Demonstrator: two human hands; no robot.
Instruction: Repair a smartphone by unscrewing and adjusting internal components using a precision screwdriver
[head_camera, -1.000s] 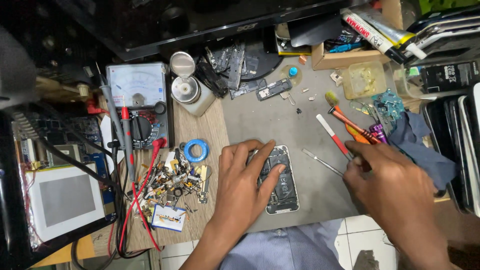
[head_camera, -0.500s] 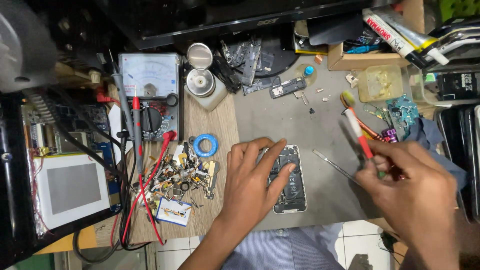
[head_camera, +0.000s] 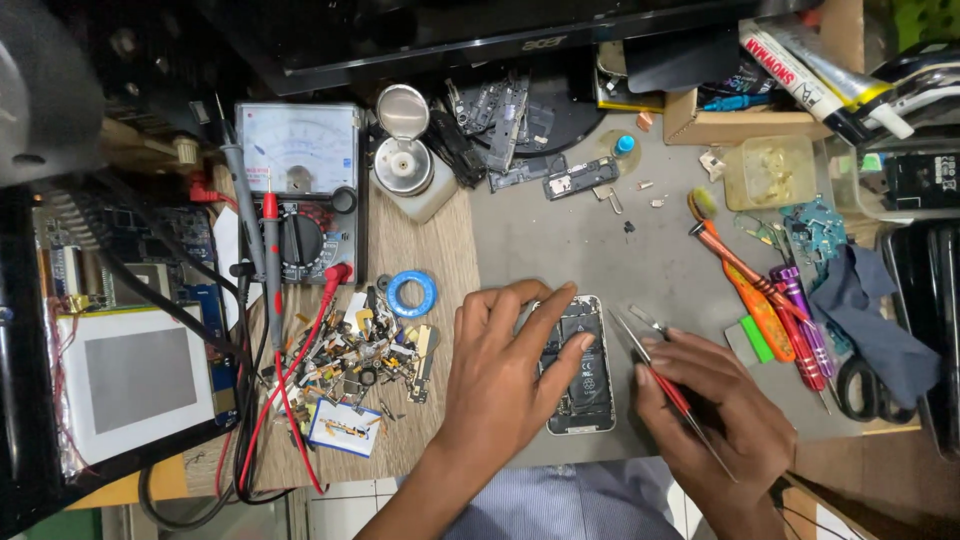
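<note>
Head view: opened phone (head_camera: 583, 365) lies back-side up on the grey mat (head_camera: 560, 240) of the tabletop, near its front edge. Left hand (head_camera: 510, 370) rests on the phone's left side, fingers spread and pressing, not closed around it. Right hand (head_camera: 715, 415), just right of the phone, pinches a red-handled screwdriver (head_camera: 668, 392), tip pointing toward the phone's upper right corner. Tweezers (head_camera: 648, 320) lie just beside that tip.

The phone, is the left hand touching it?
Touching. The head view shows the left hand lying on the opened phone, its fingers pressed on the left side.
</note>
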